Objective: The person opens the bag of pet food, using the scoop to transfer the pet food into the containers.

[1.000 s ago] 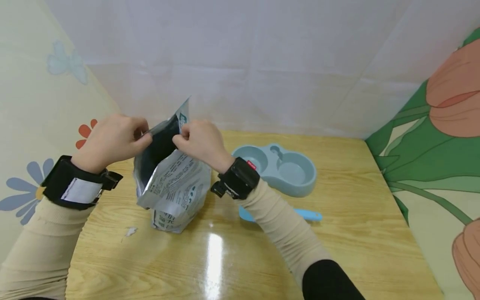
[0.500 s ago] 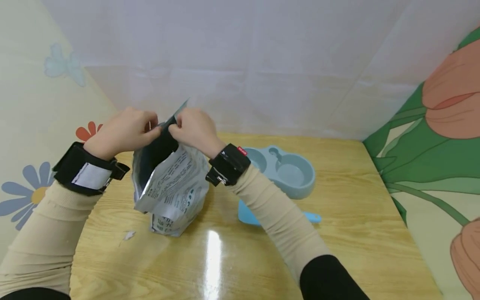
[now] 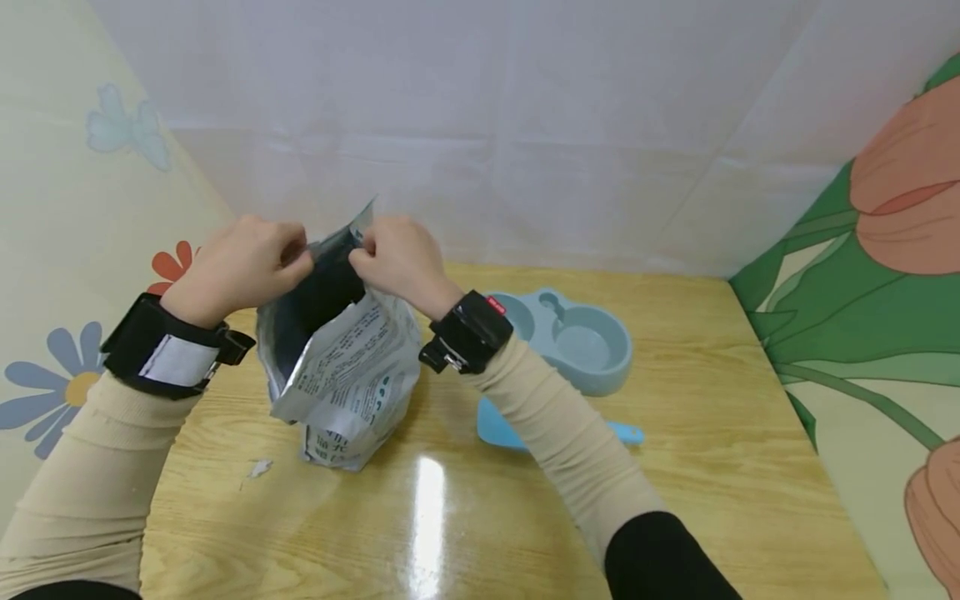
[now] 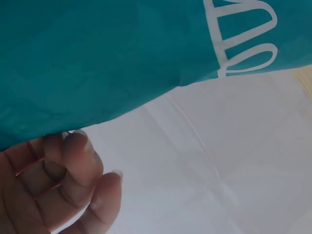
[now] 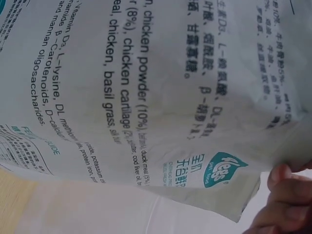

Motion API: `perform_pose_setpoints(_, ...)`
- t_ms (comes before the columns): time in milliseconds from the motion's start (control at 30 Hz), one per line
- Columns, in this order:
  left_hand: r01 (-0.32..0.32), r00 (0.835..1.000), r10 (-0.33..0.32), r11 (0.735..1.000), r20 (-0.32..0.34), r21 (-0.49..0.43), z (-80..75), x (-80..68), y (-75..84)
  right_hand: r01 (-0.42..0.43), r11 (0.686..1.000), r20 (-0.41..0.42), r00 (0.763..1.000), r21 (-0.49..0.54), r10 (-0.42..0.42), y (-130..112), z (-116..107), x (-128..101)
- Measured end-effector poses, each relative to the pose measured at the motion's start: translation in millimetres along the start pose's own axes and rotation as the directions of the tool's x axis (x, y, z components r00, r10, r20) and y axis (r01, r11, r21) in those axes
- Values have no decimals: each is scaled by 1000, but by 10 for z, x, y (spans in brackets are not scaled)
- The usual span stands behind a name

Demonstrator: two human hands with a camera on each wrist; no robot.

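A silver pet-food pouch (image 3: 347,379) with printed text stands on the wooden table (image 3: 675,467), its top torn open and dark inside. My left hand (image 3: 243,271) pinches the left lip of the opening. Opposite it, my right hand (image 3: 397,258) pinches the right lip. In the left wrist view the pouch's teal face (image 4: 107,53) fills the top, with curled fingers (image 4: 73,185) just below it. The right wrist view is almost all the pouch's ingredient panel (image 5: 146,92), with fingertips (image 5: 287,195) at its lower right corner.
A pale blue double pet bowl (image 3: 566,337) sits right of the pouch. A blue scoop (image 3: 502,433) lies in front of it, partly hidden by my right forearm. A small torn scrap (image 3: 260,468) lies on the table left of the pouch. Sheet walls enclose the table.
Both hands stay on the pouch's top edges. They drew close together half a second ago and have now moved slightly apart, widening the mouth a little.
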State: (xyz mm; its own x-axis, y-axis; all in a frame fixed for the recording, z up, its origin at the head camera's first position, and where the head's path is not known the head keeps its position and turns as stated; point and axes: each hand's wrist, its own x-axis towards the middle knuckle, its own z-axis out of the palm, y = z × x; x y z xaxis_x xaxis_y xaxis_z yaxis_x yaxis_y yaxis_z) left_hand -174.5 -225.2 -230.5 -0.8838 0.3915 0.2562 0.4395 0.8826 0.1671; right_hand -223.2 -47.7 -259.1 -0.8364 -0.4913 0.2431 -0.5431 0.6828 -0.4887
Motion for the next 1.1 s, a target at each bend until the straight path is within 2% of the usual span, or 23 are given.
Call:
perform_pose_setpoints(267,8,1000,-8,1000,-23,9,-6,-35,-41,35,999,-36,999,-2,-35,61,-25,-45)
perform_pose_setpoints(500,79,996,-78,997,-44,20,-51,-87,-122,63,998,-65,996,-3,-63,110,-53,-75)
perform_pose_setpoints(700,70,995,-69,997,-69,11,-50,-89,-113,60,998,-64,996,24,-59,116,-48,-66)
perform_pose_setpoints(867,67,996,-68,998,-64,-14,-38,-80,-103,32,997,-35,999,64,-30,102,-58,-12)
perform_pose_setpoints(1100,56,998,-56,998,-16,-37,-59,-15,-53,-27,1000,43,999,15,26,43,-73,155)
